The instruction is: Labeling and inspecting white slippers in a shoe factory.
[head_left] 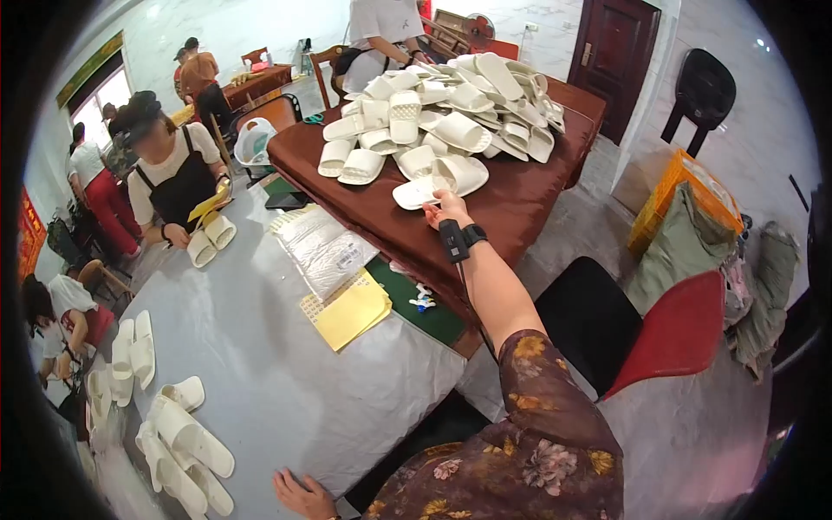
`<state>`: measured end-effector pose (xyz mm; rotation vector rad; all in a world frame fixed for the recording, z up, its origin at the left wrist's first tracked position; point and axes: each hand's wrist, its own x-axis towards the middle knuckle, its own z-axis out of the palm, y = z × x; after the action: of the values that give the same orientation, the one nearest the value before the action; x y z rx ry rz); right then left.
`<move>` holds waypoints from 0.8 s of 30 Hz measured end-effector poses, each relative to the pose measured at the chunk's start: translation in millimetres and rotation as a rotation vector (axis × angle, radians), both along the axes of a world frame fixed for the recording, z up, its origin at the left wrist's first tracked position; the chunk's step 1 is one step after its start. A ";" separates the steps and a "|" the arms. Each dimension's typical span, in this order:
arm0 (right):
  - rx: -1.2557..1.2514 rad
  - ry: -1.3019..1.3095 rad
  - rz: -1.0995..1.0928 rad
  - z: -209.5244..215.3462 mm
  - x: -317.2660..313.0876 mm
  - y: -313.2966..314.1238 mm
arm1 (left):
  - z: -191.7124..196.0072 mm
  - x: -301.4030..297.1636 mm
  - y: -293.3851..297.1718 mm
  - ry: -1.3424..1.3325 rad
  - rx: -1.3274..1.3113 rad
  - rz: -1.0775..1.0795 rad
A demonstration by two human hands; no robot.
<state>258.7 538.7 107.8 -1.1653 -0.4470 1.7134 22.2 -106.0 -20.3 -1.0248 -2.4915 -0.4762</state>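
Observation:
My right hand [448, 210] reaches far forward over the brown cloth-covered table. Its fingers close on the edge of a cream slipper [413, 194] at the near side of a large heap of slippers [464, 130]. A dark band with a small box sits around the right wrist. Low in the view, my left hand [303, 497] lies on the grey-covered table [286, 407], fingers apart and holding nothing. To its left, several cream slippers [186, 438] lie in a loose group on the grey cover.
Yellow sticker sheets [347, 312] and a clear plastic packet [325, 251] lie mid-table. Across the left side, a person [178, 173] handles a yellow sheet above two slippers [212, 238]. A red and black chair [667, 334] stands right; another person [386, 35] stands behind the heap.

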 end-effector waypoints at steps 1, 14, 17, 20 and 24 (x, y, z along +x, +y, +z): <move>-0.005 -0.020 0.011 -0.3 -0.3 3.1 | -0.6 -0.6 0.5 -0.009 -0.003 -0.003; 0.102 0.268 -0.129 -18.6 -13.2 24.4 | 3.2 3.0 0.5 -0.038 0.009 0.002; 0.126 0.294 -0.144 -16.7 -7.2 18.9 | 5.4 2.2 1.0 -0.061 0.023 -0.030; 0.161 0.185 -0.276 -0.6 -3.6 3.0 | 6.6 1.7 1.9 -0.091 -0.018 -0.030; 0.433 0.072 -0.346 35.6 -4.9 -35.7 | 5.8 1.4 0.0 -0.057 -0.020 -0.013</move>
<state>253.9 503.0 143.4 -0.8086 -0.5083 1.2749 23.5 -106.0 -14.4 -1.0503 -2.5465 -0.4917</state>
